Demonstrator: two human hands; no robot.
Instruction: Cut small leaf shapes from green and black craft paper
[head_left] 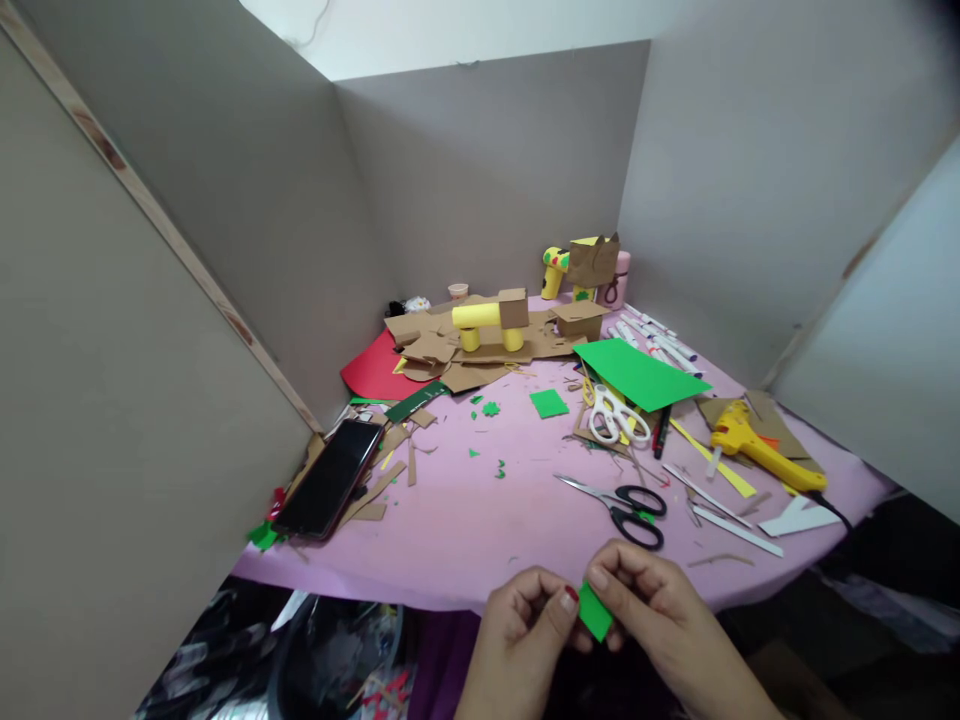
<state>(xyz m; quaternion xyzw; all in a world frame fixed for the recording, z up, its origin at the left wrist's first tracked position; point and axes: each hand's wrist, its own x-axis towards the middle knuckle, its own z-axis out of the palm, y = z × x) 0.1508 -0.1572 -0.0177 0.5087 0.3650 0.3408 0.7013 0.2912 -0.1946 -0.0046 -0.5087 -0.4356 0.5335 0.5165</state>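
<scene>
Between my two hands, just off the table's front edge, is a small green paper piece (595, 612). My left hand (525, 632) pinches its left side between thumb and fingers. On the opposite side, my right hand (654, 610) grips the upper right edge with thumb and fingertips. Black-handled scissors (630, 510) lie on the table just beyond my right hand, blades partly apart and pointing left. Farther back are a green paper square (549, 403) and small green cut-outs (491, 409).
A yellow glue gun (757, 445), white scissors (615, 415) and a green sheet (637, 372) lie at right. A phone (330, 480) rests at left. A yellow tube-and-cardboard figure (487, 320) stands on cardboard at the back. Below the front edge sits a bin (289, 660).
</scene>
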